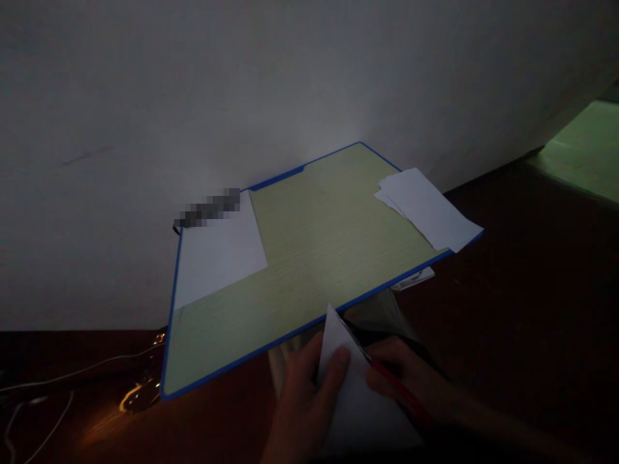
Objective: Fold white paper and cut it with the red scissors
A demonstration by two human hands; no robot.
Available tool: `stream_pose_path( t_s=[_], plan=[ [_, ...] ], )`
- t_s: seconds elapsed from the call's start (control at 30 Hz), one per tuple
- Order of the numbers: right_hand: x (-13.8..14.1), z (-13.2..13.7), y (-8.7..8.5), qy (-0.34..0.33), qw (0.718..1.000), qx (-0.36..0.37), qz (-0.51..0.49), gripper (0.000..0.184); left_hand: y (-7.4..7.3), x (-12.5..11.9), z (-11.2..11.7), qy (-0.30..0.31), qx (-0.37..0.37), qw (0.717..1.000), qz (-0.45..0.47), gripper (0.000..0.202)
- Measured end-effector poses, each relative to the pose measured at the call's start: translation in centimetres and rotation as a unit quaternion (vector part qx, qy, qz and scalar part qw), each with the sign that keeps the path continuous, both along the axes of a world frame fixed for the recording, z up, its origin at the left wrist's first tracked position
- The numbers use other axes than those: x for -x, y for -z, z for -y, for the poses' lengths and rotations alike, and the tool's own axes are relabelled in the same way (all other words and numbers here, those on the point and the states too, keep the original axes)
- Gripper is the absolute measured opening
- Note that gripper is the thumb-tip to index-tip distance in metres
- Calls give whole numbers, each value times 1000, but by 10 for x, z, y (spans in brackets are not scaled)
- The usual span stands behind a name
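My left hand (309, 393) grips a folded sheet of white paper (360, 406) at the near edge of a small table (314, 238), with the thumb pressed on top. In my right hand (406, 374) is a slim red-handled tool that looks like a knife (399, 390). Its thin dark front part lies along the paper's right edge, touching or very close to it. Dim light hides the detail of the blade and of the fingers under the paper.
A white sheet (217, 254) lies on the table's left side, beside a blurred-out item (210, 207). Several white pieces (430, 209) overhang the right edge. Behind stands a grey wall (290, 84). White cables (82, 370) and a glowing lamp (138, 396) are at lower left.
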State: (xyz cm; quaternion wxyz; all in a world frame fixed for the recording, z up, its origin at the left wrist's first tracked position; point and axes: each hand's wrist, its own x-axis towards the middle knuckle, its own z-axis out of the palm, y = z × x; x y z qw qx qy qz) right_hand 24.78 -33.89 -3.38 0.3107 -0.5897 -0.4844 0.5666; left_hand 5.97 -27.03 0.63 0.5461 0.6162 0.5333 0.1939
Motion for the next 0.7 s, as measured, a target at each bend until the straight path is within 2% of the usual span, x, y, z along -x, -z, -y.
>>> stream_pose_path(
  t_s=[0.2, 0.3, 0.47, 0.57, 0.7],
  plan=[
    [7, -3, -7, 9, 999, -7, -36, 67, -4, -1, -5, 10, -12, 1000, -6, 49],
    [9, -1, -3, 20, 999, -13, -43, 65, -5, -1, -6, 39, -20, 999, -8, 49],
    [6, 1, 4, -8, 999, -15, -48, 63, -4, 0, -6, 14, -33, 999, -27, 47],
    [4, 2, 5, -15, 1000, 7, -24, 63, -7, -2, -8, 29, -26, 999, -3, 46],
    [4, 7, 11, 15, 1000, 20, 8, 65, -10, -4, -10, 40, -23, 999, 16, 43]
  ],
)
